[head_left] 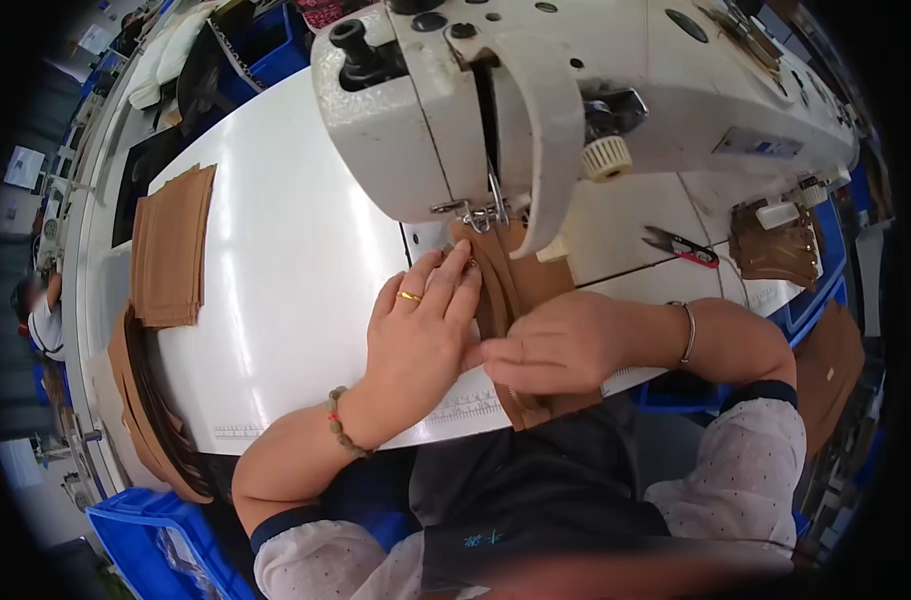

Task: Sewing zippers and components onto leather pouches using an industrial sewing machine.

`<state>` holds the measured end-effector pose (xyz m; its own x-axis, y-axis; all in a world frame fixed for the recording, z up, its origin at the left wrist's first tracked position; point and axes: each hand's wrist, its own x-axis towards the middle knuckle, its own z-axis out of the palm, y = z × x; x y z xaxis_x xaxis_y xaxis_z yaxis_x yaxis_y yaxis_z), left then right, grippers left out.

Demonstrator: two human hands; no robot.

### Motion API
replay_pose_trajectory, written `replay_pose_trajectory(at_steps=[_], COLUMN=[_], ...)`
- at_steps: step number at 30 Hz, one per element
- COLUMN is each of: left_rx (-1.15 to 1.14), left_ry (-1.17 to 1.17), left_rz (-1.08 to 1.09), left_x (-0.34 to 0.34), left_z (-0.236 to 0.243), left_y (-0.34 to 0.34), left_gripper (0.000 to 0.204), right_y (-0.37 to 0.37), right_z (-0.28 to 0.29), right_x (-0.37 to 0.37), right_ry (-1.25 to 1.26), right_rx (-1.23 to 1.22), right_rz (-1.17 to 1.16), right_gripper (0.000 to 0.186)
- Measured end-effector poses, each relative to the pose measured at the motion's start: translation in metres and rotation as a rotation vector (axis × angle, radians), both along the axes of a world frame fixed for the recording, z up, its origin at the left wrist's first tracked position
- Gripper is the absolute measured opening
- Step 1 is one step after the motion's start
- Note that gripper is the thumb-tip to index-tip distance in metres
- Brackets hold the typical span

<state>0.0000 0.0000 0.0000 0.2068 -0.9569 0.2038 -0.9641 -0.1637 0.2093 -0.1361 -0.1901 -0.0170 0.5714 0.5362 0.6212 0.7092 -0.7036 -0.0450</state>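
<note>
A brown leather-like piece (548, 282) with a raised folded strip lies on the white table, its far end under the presser foot (484, 216) of a sewing machine (406, 140). My left hand (421, 325) rests on the strip's left side with fingers stretched out flat, the fingertips just short of the foot. Closer to the table's front edge, my right hand (556, 345) is closed in a pinch on the strip. Its fingers hide part of the piece, and the near end hangs over the edge.
Brown panels (171, 250) are stacked at the left, with more draped pieces (141, 400) below. Thread snips (682, 246) lie right of the machine's needle area, near small brown pieces (776, 245). A blue bin (171, 530) stands at lower left. A ruler strip (466, 408) follows the front edge.
</note>
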Motion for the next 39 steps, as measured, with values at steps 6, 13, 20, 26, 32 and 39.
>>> replay_pose_trajectory(at_steps=[6,13,20,26,32,39], left_rx=[0.006,0.006,0.044,0.037,0.010,-0.005], left_ry=[-0.070,-0.153,0.014,0.087,0.043,0.046], left_rz=[0.032,0.028,0.034,0.038,0.055,0.048], left_x=[-0.007,-0.006,-0.005,-0.003,-0.004,-0.003], left_z=[0.002,-0.003,-0.002,-0.001,0.001,0.000], left_y=[0.003,0.003,0.002,0.002,0.001,0.002], left_gripper=[0.071,0.078,0.091,0.102,0.106,0.104], right_y=[-0.006,-0.001,-0.003,-0.004,-0.004,-0.005], right_z=[0.010,-0.002,0.000,-0.001,-0.001,-0.002], right_x=[0.004,0.007,0.003,0.014,0.011,0.010], right_ry=[0.112,0.095,0.054,0.189,0.199,0.199], right_rx=[-0.072,-0.055,-0.115,-0.006,-0.041,-0.048], right_rz=[-0.146,-0.297,-0.290,-0.449,-0.455,-0.450], right_gripper=[0.035,0.024,0.024,0.034,0.036,0.037])
